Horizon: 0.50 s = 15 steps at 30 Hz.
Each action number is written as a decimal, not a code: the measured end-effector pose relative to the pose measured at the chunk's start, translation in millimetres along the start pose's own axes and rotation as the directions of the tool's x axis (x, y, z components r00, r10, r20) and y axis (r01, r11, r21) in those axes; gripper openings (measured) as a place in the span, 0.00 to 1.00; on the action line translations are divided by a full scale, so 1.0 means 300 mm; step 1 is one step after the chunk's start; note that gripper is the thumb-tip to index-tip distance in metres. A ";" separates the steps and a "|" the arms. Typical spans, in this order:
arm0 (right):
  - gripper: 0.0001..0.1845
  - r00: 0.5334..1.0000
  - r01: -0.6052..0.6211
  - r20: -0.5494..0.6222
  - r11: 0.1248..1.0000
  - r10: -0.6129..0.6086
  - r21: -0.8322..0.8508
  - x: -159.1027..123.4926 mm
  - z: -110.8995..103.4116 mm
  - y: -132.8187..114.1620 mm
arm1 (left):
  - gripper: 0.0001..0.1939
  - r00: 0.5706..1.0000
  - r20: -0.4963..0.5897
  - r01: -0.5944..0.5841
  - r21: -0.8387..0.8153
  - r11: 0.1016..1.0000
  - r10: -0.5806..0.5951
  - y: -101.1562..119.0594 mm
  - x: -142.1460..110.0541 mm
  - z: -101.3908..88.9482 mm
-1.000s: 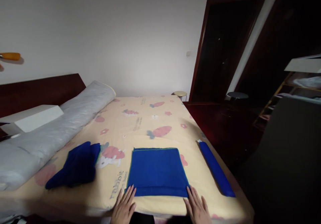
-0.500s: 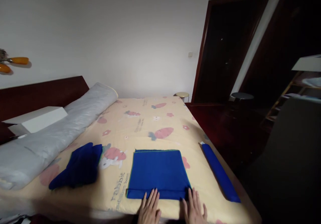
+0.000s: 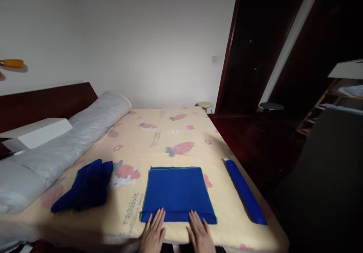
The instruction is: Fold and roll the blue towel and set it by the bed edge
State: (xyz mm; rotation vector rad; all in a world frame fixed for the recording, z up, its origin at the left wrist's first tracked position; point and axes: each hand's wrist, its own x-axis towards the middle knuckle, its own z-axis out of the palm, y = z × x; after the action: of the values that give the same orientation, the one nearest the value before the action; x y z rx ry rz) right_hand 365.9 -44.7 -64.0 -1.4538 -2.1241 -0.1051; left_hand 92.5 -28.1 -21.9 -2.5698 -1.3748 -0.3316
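A blue cloth (image 3: 176,189) with green edging lies flat on the bed, its near edge turned up in a narrow folded strip. My left hand (image 3: 154,230) rests open on the left part of that strip, fingers stretched out. Flat on the strip's right half is my right hand (image 3: 199,230), also open, with fingertips pointing away from me. To the left sits a crumpled blue cloth (image 3: 86,187). Over on the right, a long, narrow blue roll (image 3: 245,192) with a whitish far end lies near the bed's side edge.
The bed (image 3: 159,151) wears a cream sheet printed with carrots and rabbits. A long grey plastic-covered roll (image 3: 70,147) runs along the headboard (image 3: 45,101), with a white box (image 3: 39,132) on it. Stools (image 3: 204,104) stand beyond, and a dark shape fills the right side.
My right hand has slid left along the folded strip, away from the cloth's right corner. My left hand has shifted slightly left along the strip. The view has moved a little.
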 end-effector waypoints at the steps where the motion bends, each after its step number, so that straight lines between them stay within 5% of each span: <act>1: 0.34 0.999 -0.027 0.022 1.000 0.027 0.000 -0.027 -0.030 0.059 | 0.32 1.000 0.009 0.003 0.002 1.000 -0.003 -0.041 -0.019 -0.017; 6: 0.24 0.976 -0.155 0.164 0.987 0.145 0.049 -0.114 -0.147 0.262 | 0.32 0.998 0.007 -0.068 0.057 0.996 0.068 -0.209 -0.105 -0.031; 11: 0.21 0.973 -0.190 0.126 0.981 0.191 -0.022 -0.096 -0.141 0.304 | 0.28 0.994 -0.058 -0.092 0.095 0.991 0.098 -0.282 -0.138 0.051; 15: 0.17 0.965 -0.222 0.114 0.968 0.235 -0.118 -0.061 -0.134 0.303 | 0.27 0.993 0.103 0.046 0.045 0.998 -0.050 -0.299 -0.118 0.059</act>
State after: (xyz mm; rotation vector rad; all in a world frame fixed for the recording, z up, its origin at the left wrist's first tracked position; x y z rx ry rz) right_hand 466.7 -37.5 -60.9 -1.8008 -2.0575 -0.0369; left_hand 0.2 -2.2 -42.1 -2.5559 -1.4648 -0.1763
